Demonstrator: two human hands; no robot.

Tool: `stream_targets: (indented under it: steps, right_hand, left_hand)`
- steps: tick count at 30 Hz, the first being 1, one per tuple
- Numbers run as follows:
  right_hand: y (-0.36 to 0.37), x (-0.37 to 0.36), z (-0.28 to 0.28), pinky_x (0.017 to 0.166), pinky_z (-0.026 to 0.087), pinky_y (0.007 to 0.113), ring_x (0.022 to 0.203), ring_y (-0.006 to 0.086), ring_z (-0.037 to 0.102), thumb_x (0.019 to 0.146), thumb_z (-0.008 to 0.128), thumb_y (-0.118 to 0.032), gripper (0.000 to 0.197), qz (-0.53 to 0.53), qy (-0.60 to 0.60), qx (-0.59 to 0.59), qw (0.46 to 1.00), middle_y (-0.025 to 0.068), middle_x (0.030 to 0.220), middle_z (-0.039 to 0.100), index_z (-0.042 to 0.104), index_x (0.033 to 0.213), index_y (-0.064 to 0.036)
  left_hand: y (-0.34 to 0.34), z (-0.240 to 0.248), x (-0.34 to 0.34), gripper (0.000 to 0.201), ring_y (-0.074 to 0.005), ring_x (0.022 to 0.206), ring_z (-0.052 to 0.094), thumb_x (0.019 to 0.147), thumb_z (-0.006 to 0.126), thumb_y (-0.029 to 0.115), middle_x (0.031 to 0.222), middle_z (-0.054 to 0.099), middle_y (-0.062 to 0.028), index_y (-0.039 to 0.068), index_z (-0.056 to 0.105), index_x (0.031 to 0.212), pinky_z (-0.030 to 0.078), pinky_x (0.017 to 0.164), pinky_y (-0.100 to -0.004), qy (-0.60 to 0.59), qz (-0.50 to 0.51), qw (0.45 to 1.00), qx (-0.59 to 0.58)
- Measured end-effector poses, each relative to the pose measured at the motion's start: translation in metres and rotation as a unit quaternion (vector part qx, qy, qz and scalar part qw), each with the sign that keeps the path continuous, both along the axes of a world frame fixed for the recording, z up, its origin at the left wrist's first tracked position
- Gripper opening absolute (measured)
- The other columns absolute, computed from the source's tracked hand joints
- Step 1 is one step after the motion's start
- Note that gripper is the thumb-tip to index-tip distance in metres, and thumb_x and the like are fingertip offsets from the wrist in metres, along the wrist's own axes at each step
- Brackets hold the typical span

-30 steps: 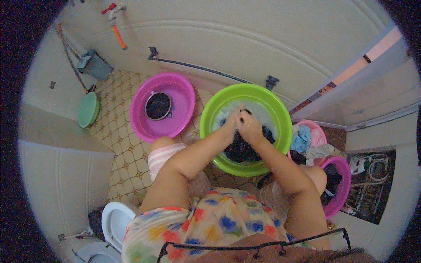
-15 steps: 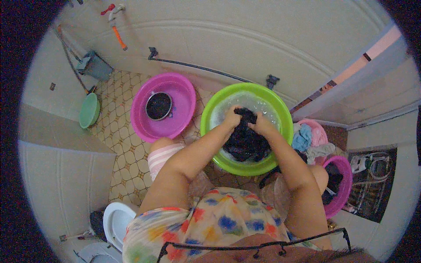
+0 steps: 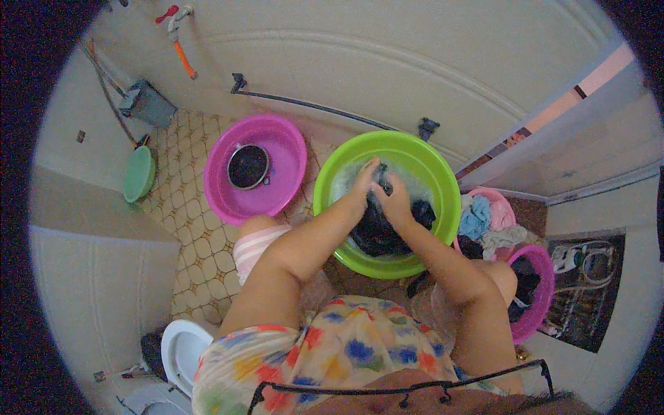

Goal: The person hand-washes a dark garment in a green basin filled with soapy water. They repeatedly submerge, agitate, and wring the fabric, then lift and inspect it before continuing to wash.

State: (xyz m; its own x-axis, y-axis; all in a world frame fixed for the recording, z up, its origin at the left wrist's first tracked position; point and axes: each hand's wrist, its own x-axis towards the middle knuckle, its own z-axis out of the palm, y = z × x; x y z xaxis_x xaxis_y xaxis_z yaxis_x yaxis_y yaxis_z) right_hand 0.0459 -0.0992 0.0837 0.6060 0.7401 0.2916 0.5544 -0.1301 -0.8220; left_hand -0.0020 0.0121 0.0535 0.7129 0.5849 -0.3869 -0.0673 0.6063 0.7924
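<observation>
Both hands meet over the green tub (image 3: 387, 268); the dark cloth (image 3: 380, 235) lies bunched in its soapy water (image 3: 344, 183), with one part raised between the hands, perhaps so that it can be worked from both sides; the right hand (image 3: 395, 202) has its fingers bent around that raised part; the left hand (image 3: 364, 185) lies against it with fingers stretched forward, and whether they grip I cannot tell; the tub stands just beyond the knees, likely to suit a seated reach and catch drips; the pink tub (image 3: 285, 187) sits to the left, holding a round pan (image 3: 248, 167), apparently apart from the suds; light clothes (image 3: 476, 218) lie piled at the right, near a tub of dark clothes (image 3: 527, 283).
</observation>
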Motion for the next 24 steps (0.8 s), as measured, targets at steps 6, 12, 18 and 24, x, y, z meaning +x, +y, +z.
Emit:
stream_targets:
  steps: [6,12,18,24]
  right_hand:
    - [-0.013,-0.011,0.038,0.071,0.044,0.044,0.082,0.0372,0.053,0.077,0.059,-0.028,0.03,0.102,-0.091,-0.059,0.989,0.0198,0.092,0.056,0.055,0.092,-0.0025]
    - [-0.003,0.012,0.059,0.075,0.044,0.045,0.088,0.0379,0.054,0.085,0.044,-0.032,0.034,0.057,0.021,-0.193,0.979,0.0229,0.095,0.055,0.055,0.091,-0.0007]
    - [-0.006,0.067,0.006,0.084,0.041,0.04,0.099,0.0334,0.052,0.082,0.048,-0.023,0.031,0.056,0.091,-0.159,0.981,0.0201,0.108,0.054,0.052,0.105,-0.0018]
    - [-0.022,0.053,0.032,0.09,0.037,0.035,0.106,0.0261,0.049,0.077,0.06,-0.023,0.056,0.253,0.143,-0.121,0.949,0.0137,0.116,0.05,0.038,0.123,-0.0006]
  left_hand:
    - [-0.007,0.01,-0.005,0.039,-0.0191,0.083,0.054,0.08,0.055,0.042,0.092,0.057,-0.0048,0.012,0.054,0.103,0.042,0.078,-0.0323,-0.059,-0.06,0.989,-0.126]
    - [-0.045,0.056,-0.014,0.037,-0.016,0.08,0.054,0.085,0.044,0.046,0.086,0.058,-0.0023,0.012,0.056,0.093,0.042,0.073,-0.03,0.087,0.016,0.995,-0.049]
    - [-0.023,0.06,-0.014,0.029,-0.0158,0.083,0.05,0.09,0.04,0.032,0.085,0.053,-0.0029,0.008,0.057,0.089,0.039,0.076,-0.0285,0.031,-0.028,0.991,0.131]
    - [-0.008,0.084,-0.013,0.02,-0.0157,0.096,0.05,0.088,0.047,0.02,0.099,0.056,-0.005,0.007,0.056,0.098,0.036,0.089,-0.0287,0.0,-0.134,0.885,0.446]
